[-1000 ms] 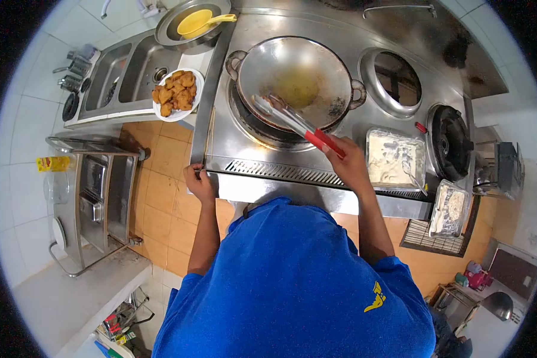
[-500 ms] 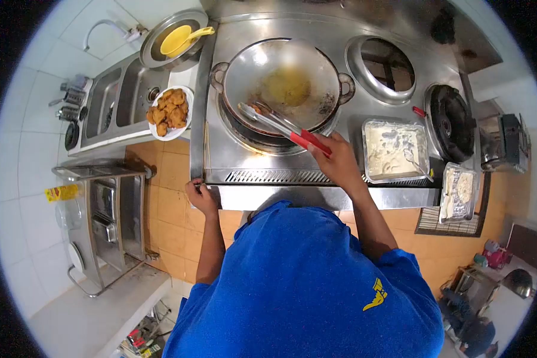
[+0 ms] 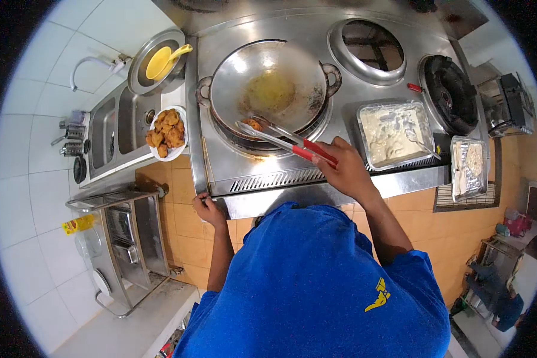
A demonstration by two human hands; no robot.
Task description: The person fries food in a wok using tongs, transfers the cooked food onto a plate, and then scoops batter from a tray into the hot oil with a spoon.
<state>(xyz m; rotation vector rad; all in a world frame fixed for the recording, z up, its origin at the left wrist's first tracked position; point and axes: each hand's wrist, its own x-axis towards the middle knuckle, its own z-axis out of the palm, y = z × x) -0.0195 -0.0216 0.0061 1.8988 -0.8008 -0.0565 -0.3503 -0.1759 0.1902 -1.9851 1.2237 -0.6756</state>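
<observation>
My right hand (image 3: 347, 171) is closed around the red grips of metal tongs (image 3: 289, 143). The tongs' tips reach over the near rim of a wok (image 3: 224, 74), about a small browned fried piece (image 3: 255, 124); whether they pinch it is unclear. Yellowish oil (image 3: 269, 90) pools at the wok's bottom. At the front left corner of the steel stove counter (image 3: 250, 203), my left hand (image 3: 207, 210) rests with fingers curled on the edge. To the left of the wok, a white plate (image 3: 181, 149) bears several golden-brown fried pieces (image 3: 168, 128).
A tray of pale batter (image 3: 394, 134) with a spoon sits right of my right hand. Beyond it are a second tray (image 3: 468, 167), a black burner (image 3: 450, 95) and a metal ring (image 3: 367, 51). Leftward are a sink (image 3: 104, 134) and a yellow ladle (image 3: 164, 61) in a basin.
The whole view has turned and shifted a little. The tongs' tips stay at the wok's near side, and the fried piece by them shows more clearly. My left hand stays at the counter's corner.
</observation>
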